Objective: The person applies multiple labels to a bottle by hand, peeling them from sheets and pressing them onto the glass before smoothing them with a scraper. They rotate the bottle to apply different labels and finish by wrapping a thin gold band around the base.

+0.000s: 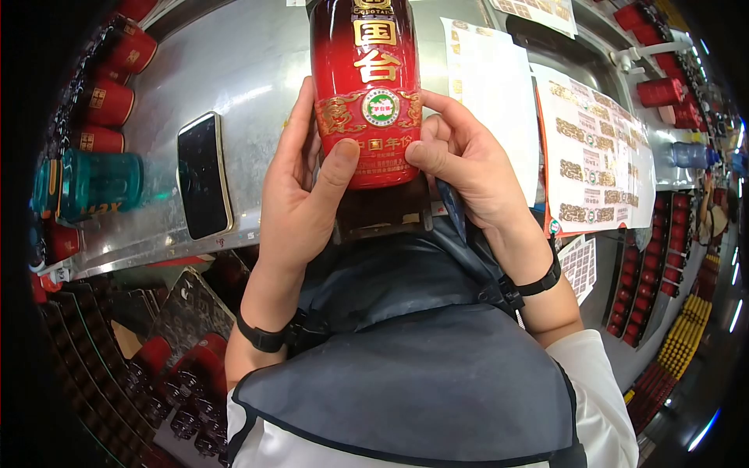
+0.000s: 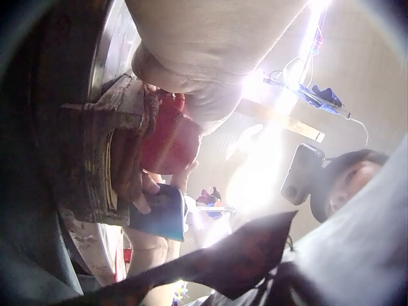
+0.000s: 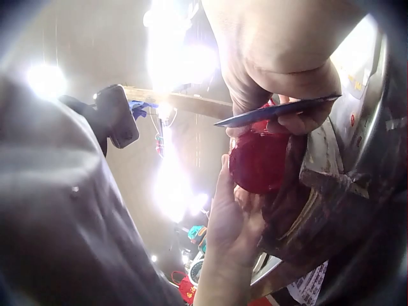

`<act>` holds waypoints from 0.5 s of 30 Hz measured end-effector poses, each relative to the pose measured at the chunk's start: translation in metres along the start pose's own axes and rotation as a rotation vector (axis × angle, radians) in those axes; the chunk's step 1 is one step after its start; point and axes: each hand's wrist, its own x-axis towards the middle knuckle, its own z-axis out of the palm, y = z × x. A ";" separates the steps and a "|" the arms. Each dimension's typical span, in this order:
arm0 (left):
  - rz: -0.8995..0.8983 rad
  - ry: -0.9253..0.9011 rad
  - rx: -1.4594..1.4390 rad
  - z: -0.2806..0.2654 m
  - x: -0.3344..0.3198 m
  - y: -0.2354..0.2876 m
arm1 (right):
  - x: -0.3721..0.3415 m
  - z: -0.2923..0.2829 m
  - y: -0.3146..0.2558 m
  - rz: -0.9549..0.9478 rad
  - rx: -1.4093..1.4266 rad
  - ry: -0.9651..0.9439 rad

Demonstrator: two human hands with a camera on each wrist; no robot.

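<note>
A glossy red bottle [image 1: 367, 93] with gold characters and a round green-and-white emblem is held upright between both hands, its label facing the head camera. My left hand [image 1: 300, 187] grips its left side, thumb across the front low down. On the other side my right hand [image 1: 476, 168] holds it, thumb tip at the lower label and index finger bent. A thin dark blue flat piece [image 3: 274, 113] lies against the right hand's fingers in the right wrist view. The bottle's red base [image 3: 258, 162] shows there, and the bottle's top is cut off in the head view.
Label sheets [image 1: 597, 156] lie on the metal table [image 1: 257, 58] at the right. A phone [image 1: 205, 175] and a teal jug [image 1: 101, 186] are at the left. Below the bottle is a dark, worn block [image 1: 382, 226] at the table's edge. Red containers [image 1: 133, 47] line the left.
</note>
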 end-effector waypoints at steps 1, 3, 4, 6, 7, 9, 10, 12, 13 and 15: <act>0.006 0.000 0.001 0.000 0.000 0.000 | 0.000 0.000 0.000 0.005 0.004 0.007; 0.011 0.000 0.002 0.000 0.000 -0.001 | 0.000 0.001 0.000 0.005 0.001 0.013; 0.009 -0.003 -0.004 0.000 0.000 0.000 | 0.000 0.001 0.000 0.004 -0.002 0.018; 0.007 -0.005 -0.009 0.001 0.000 0.000 | 0.000 0.002 0.000 0.008 0.006 0.020; 0.007 -0.004 -0.011 0.001 0.000 0.000 | 0.000 0.002 0.000 0.011 0.015 0.020; 0.007 -0.002 -0.014 0.001 0.000 0.000 | 0.000 0.000 0.003 -0.009 0.001 0.007; 0.007 -0.001 -0.015 0.001 0.000 0.000 | 0.000 -0.001 0.003 -0.028 -0.013 -0.007; 0.007 0.001 -0.016 0.002 -0.001 0.000 | -0.002 -0.001 -0.002 -0.022 -0.043 0.004; 0.001 0.005 -0.011 0.002 -0.001 0.000 | -0.002 -0.003 -0.004 -0.016 -0.073 0.016; -0.003 0.012 -0.007 0.001 -0.001 0.000 | 0.002 -0.015 0.000 -0.004 -0.010 0.017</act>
